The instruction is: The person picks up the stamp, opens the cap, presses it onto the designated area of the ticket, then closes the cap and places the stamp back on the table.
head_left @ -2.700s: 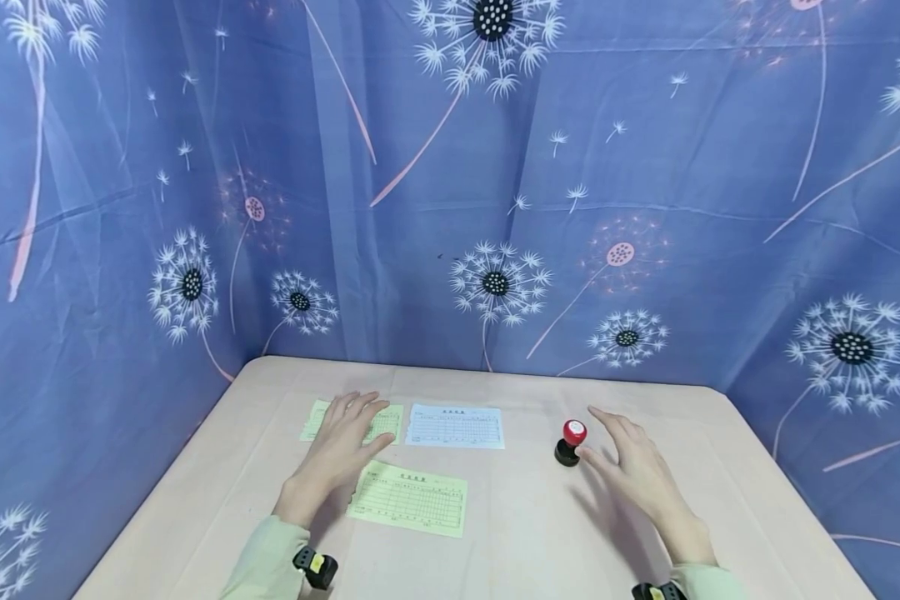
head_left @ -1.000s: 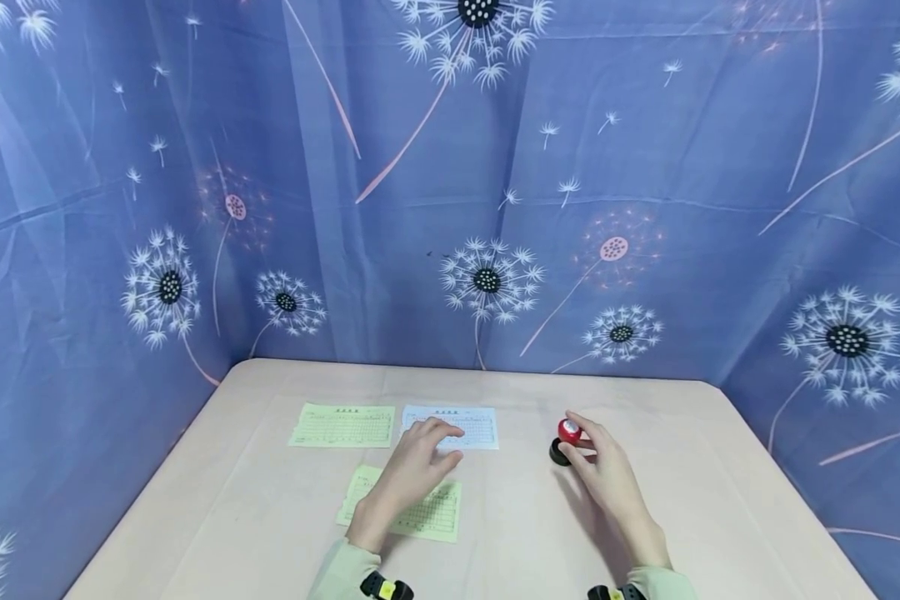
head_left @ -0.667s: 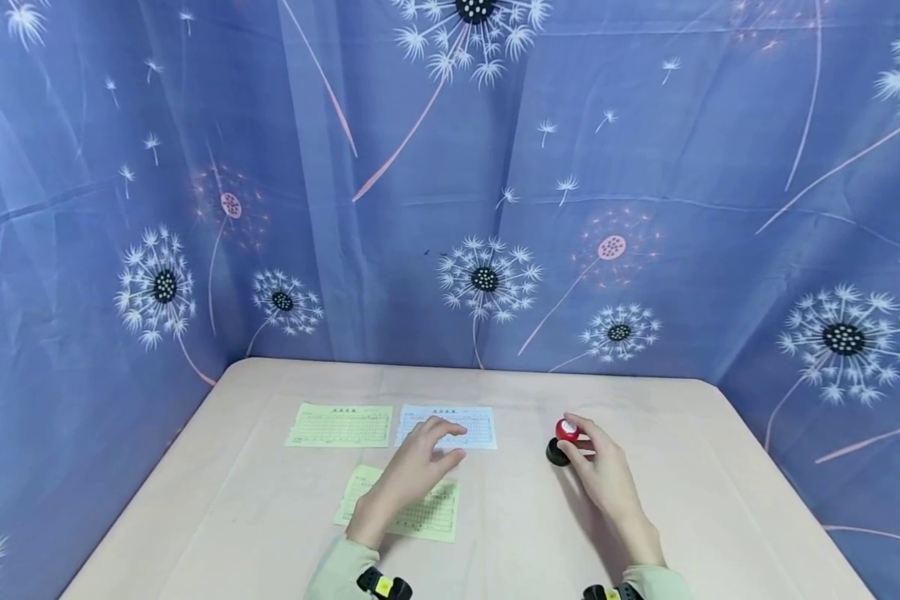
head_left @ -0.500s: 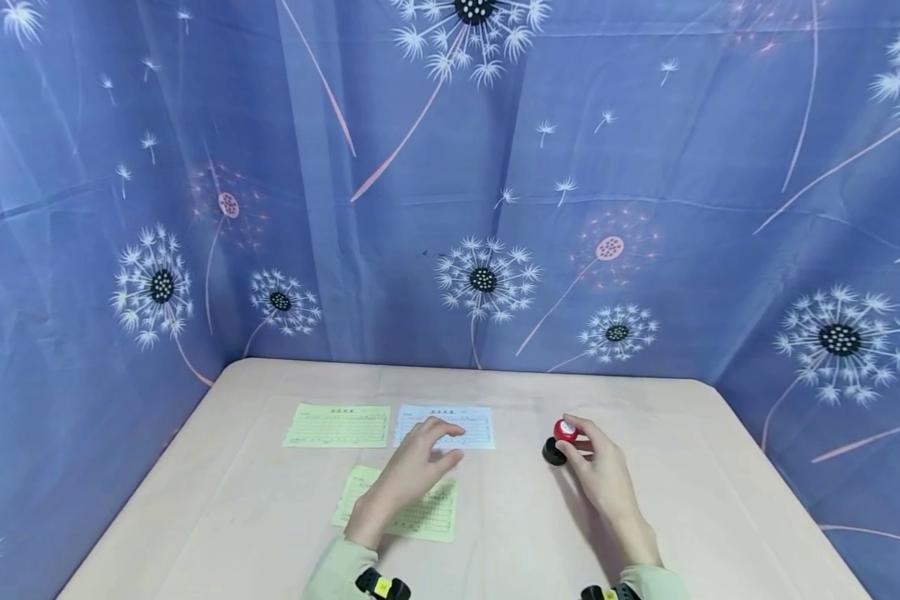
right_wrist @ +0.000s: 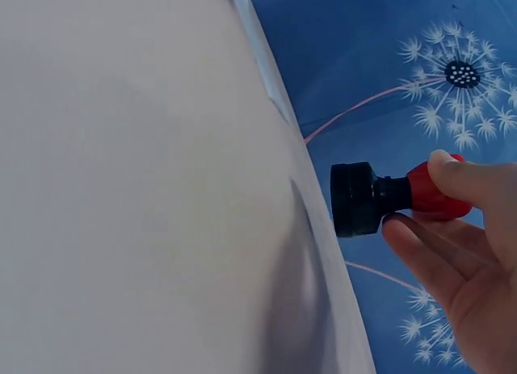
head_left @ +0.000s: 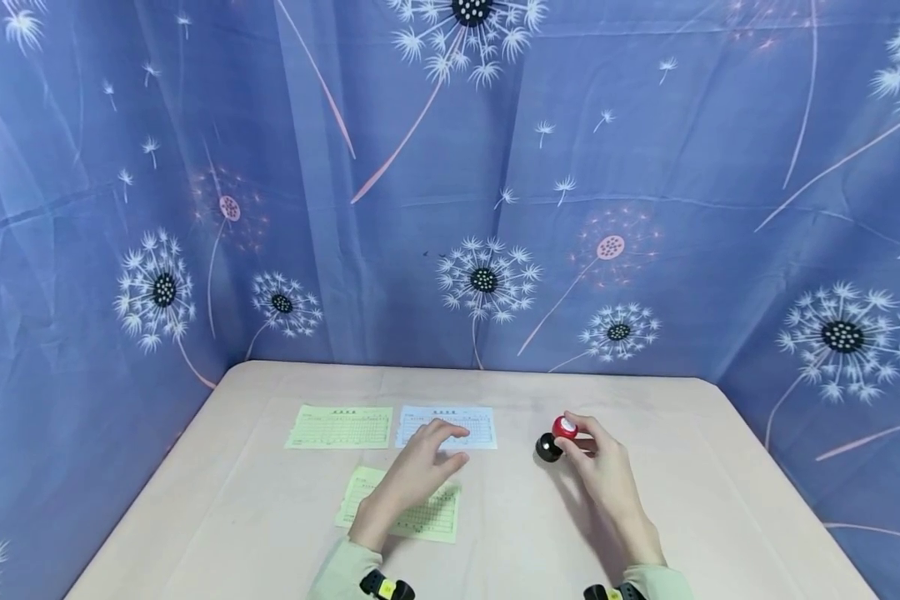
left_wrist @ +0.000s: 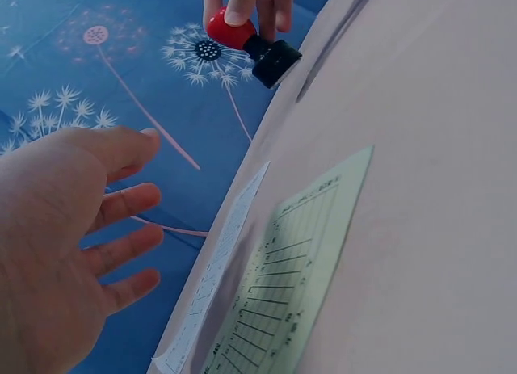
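Observation:
My right hand [head_left: 606,475] pinches the round red knob of a self-standing stamp [right_wrist: 355,199] between thumb and fingers. The stamp has a black neck and a wide black base, and in the head view it leans with its base toward the left. My left hand [head_left: 412,471] is held in the air with fingers apart and bent, nothing in it. Beneath it lies a green printed slip [head_left: 438,517], partly covered by the hand and its shadow. Just beyond its fingertips is a blue printed slip [head_left: 483,427].
A second green slip [head_left: 337,427] lies at the back left of the pale table [head_left: 540,542], beside the blue one. Blue dandelion-print curtains [head_left: 390,275] hang behind the table and along its sides.
My right hand has closed in on the stamp and taken its knob; the black base has swung leftward. My left hand has shifted right, from the back green slip to above the front one.

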A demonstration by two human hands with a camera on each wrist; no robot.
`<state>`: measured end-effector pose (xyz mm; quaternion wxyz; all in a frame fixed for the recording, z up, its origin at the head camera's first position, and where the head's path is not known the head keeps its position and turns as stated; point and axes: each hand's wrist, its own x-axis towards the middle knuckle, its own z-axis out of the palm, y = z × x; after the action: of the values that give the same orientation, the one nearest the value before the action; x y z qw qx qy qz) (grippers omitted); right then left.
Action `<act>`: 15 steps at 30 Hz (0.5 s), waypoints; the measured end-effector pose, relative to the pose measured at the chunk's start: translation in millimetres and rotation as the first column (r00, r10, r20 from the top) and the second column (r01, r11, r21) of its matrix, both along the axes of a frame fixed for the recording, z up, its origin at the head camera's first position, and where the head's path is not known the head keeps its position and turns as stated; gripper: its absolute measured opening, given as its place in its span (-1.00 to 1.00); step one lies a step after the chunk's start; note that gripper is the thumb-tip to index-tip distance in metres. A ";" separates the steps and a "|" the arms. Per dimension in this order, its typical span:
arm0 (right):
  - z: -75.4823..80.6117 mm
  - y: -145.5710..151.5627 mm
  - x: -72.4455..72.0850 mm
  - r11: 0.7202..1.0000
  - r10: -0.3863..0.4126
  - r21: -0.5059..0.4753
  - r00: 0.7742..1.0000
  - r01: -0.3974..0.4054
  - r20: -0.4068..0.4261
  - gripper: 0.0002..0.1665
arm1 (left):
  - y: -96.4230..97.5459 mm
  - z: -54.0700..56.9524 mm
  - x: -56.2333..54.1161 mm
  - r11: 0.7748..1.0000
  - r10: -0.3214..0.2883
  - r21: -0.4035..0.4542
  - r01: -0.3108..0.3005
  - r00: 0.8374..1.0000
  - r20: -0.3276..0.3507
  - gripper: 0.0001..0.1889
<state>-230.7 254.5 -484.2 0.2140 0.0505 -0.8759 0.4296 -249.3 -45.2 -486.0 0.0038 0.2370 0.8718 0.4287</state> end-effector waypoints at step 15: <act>12.2 -9.0 3.5 0.967 0.104 -0.232 0.994 -0.105 -0.015 -0.53 | 3.5 2.4 3.1 1.000 0.003 -0.019 -0.003 1.000 -0.027 -0.59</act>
<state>-227.2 245.5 -472.1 0.1969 0.0719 -0.8153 0.5398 -246.2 -41.7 -483.6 -0.0065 0.2416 0.8761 0.4171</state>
